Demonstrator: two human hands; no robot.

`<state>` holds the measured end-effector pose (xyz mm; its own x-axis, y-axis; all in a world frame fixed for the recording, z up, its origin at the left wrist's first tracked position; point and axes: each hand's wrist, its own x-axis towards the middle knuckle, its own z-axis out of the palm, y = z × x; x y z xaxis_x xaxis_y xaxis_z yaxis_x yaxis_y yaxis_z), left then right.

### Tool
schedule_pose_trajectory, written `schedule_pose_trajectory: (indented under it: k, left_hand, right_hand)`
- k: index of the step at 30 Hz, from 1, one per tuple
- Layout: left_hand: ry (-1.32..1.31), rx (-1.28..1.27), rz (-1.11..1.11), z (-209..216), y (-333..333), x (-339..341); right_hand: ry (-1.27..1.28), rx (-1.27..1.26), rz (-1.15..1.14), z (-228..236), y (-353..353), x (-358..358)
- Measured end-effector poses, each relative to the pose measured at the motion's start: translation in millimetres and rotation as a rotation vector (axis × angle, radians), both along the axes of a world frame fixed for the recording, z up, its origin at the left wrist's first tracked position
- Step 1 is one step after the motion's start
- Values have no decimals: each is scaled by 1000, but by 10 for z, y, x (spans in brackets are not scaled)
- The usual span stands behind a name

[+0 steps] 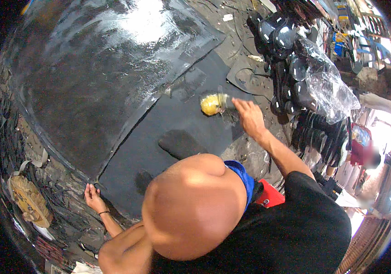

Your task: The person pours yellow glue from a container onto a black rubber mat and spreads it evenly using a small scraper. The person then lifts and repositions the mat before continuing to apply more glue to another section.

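Note:
A large black sheet, glossy toward the far side, lies over a darker grey-black sheet on the floor. At the near corner of the upper sheet, my left hand has its fingers curled against the edge, apparently pinching it. My right hand is at the right side of the lower sheet, its fingers stretched out. Just beyond its fingertips lies a clear container with yellow contents, its dull grey end toward my hand. Whether the fingertips touch it is hard to tell.
Black moulded pieces are piled at the right, partly under clear plastic wrap. A worn wooden block lies at the left among black scraps. A bare knee covers part of the lower sheet. Another person is at far right.

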<state>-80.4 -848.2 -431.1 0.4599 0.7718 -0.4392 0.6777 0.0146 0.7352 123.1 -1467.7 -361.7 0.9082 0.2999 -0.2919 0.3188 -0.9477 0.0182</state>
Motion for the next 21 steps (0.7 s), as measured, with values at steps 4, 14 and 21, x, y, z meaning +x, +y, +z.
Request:
schedule_pose_trajectory:
  k: [4,14,21]
  left_hand:
    - [18,10,17,15,-28,-4]
    - [-43,59,30,-122,23,-70]
    - [-86,93,49,-145,-32,-48]
  right_hand:
    - [293,-58,103,171,-86,-742]
    - [336,1012,-723,1386,-120,592]
    - [118,885,-392,1061,276,1914]
